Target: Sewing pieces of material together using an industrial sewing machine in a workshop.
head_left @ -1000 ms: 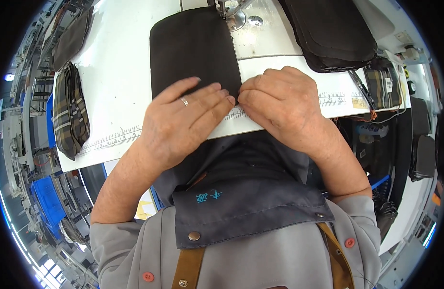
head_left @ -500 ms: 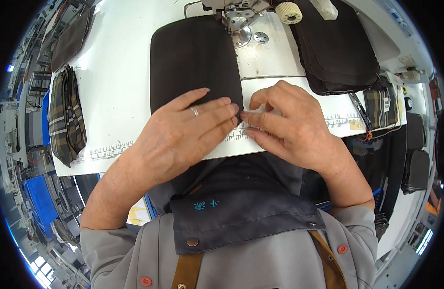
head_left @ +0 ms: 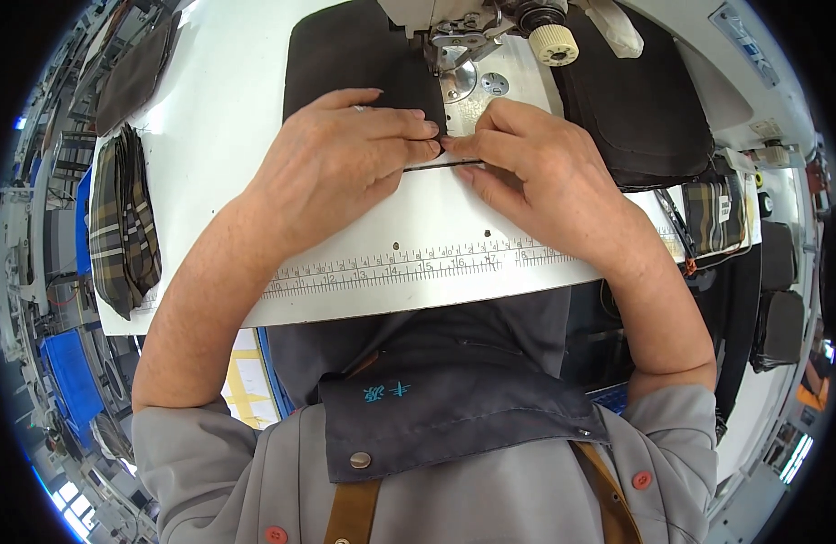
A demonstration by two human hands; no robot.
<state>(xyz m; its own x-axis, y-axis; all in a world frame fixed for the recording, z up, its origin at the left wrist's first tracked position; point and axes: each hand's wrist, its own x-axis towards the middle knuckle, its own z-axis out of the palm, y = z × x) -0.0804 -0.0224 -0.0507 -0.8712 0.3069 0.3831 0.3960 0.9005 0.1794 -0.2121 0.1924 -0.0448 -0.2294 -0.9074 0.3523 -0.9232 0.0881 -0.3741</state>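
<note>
A dark fabric panel (head_left: 354, 59) with rounded corners lies on the white sewing table, its right edge beside the presser foot of a sewing machine (head_left: 454, 41). My left hand (head_left: 345, 150) rests flat on the panel's near part, fingers stretched to the right. At the near right corner, my right hand (head_left: 545, 172) is closed with bent fingers, its fingertips at the panel's edge. The fingertips of both hands almost meet there. My left hand covers much of the panel's near edge.
Dark panels (head_left: 636, 100) lie stacked right of the machine. Beside them are plaid fabric pieces (head_left: 708, 218) and dark-handled scissors or snips (head_left: 676, 218). More folded plaid pieces (head_left: 123, 227) lie at the left edge. A ruler strip (head_left: 391, 269) runs along the table's front.
Both hands and the dark panel have moved away from me, farther along past the presser foot. More of the ruler strip shows now.
</note>
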